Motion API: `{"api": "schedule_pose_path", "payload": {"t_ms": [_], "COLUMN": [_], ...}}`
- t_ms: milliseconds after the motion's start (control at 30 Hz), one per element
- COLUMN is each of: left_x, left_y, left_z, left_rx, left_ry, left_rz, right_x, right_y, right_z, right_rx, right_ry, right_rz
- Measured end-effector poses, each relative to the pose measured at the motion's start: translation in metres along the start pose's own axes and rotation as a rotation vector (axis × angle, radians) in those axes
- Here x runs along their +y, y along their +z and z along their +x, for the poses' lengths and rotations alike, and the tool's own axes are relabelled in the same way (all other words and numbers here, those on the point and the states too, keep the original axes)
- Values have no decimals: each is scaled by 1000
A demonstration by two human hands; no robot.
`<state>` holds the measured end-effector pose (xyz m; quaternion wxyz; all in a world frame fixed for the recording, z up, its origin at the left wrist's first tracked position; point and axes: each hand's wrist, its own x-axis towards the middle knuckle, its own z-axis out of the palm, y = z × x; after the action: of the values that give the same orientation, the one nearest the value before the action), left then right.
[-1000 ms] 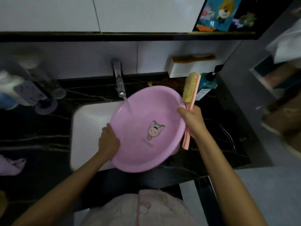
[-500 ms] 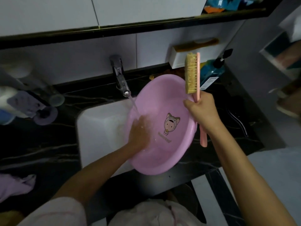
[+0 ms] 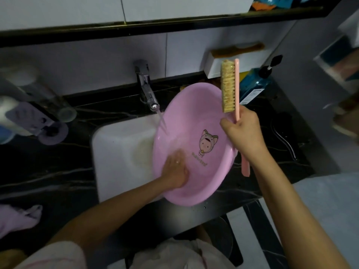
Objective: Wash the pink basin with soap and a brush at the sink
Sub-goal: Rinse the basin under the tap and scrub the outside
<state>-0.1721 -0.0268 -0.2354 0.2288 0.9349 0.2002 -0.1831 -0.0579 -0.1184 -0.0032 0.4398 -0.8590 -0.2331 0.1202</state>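
Observation:
The pink basin [image 3: 196, 121], with a cartoon figure printed inside, leans tilted over the right side of the white sink [image 3: 120, 150]. Water runs from the chrome tap [image 3: 146, 88] onto its inner left wall. My left hand [image 3: 175, 168] lies flat inside the basin, fingers spread on the wet bottom. My right hand [image 3: 242, 133] grips the basin's right rim together with the pink handle of a scrubbing brush [image 3: 230, 88]. The brush stands upright, its pale bristles facing left.
A blue pump bottle [image 3: 254, 84] and a white box [image 3: 229, 61] with a comb on it stand behind the basin. Blurred bottles and a purple holder [image 3: 38, 121] sit at the left on the black marble counter [image 3: 48, 167]. A purple cloth [image 3: 17, 218] lies at the front left.
My left hand left the basin's near rim and went inside, now rubbing lower on the bottom. The basin shifted right and the brush rose more upright.

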Motion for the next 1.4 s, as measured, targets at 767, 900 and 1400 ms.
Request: {"api": "schedule_pose_path", "payload": {"t_ms": [767,900,1400], "left_x": [-54,-60,-50], "left_y": [-40,-27,-47], "left_z": [-31,-9,58], "left_rx": [197,87,414], "left_ry": [-79,-381,-181], "left_rz": [-474,-866,-1015], "right_x": [11,17,19], "right_y": [5,7,-19], "right_z": [-36,-43,-3], "right_rx": [170,207,256], "right_ry": [-2,0,-20], "right_rz": [191,257,286]}}
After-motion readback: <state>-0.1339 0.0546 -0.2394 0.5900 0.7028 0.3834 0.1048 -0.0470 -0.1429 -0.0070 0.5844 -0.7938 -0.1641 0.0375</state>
